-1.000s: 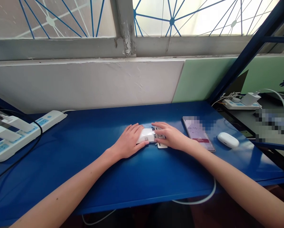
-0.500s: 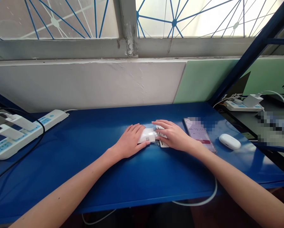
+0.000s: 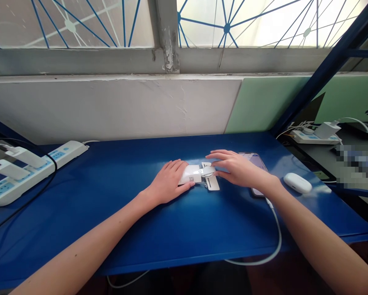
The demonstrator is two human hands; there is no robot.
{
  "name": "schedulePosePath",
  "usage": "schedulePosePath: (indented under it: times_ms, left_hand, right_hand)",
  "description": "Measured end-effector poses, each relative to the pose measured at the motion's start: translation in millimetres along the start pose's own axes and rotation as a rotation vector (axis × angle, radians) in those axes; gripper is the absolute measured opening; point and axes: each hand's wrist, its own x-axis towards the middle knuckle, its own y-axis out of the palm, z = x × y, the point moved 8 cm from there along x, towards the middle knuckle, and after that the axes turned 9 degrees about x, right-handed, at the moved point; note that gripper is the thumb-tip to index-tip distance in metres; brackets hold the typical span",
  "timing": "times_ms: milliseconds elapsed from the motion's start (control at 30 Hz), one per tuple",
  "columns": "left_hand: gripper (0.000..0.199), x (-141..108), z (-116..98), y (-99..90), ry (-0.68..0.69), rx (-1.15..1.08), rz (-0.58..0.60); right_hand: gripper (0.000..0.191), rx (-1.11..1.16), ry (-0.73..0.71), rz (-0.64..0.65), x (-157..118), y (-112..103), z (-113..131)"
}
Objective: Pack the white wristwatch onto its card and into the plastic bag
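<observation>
My left hand (image 3: 169, 182) lies flat over the left part of a small white package (image 3: 191, 175), its fingers stretched out and its thumb along the near edge. To the right of the package, a white rounded piece (image 3: 208, 171) lies across a white card (image 3: 213, 183) with dark print. My right hand (image 3: 233, 167) is just right of that piece, fingers apart, with the fingertips close to its right end; whether they touch it is unclear. Beneath the right hand and wrist, a phone (image 3: 254, 159) is partly covered.
At the left stands a white power strip (image 3: 74, 150) with plugged-in chargers and a black cable (image 3: 45, 186). A white oval case (image 3: 297, 183) is right of the phone. A white cable (image 3: 277, 237) hangs over the front edge of the blue table (image 3: 159, 229).
My right hand has moved right and slightly up, off the card, uncovering the white rounded piece and covering more of the phone. My left hand has stayed in place.
</observation>
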Motion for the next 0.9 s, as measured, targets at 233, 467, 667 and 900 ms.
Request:
schedulePosePath:
  times_ms: [233,467,667,900]
  left_hand:
    - [0.059,-0.4,0.8,0.5,0.008,-0.034,-0.003]
    - [0.058,-0.8,0.2,0.1,0.018,-0.034,-0.029]
    - [0.055,-0.6,-1.9,-2.6,0.02,-0.023,-0.037]
    - [0.053,-0.4,-1.8,-2.8,0.006,-0.025,-0.028]
  right_hand:
    - [0.021,0.028,0.054,0.05,-1.8,6.1,-10.0]
    - [0.038,0.058,0.058,-0.001,1.3,11.6,5.4]
    - [0.033,0.042,0.021,0.005,5.9,24.0,9.6]
    - [0.028,-0.053,-0.021,-0.022,1.9,11.0,6.8]
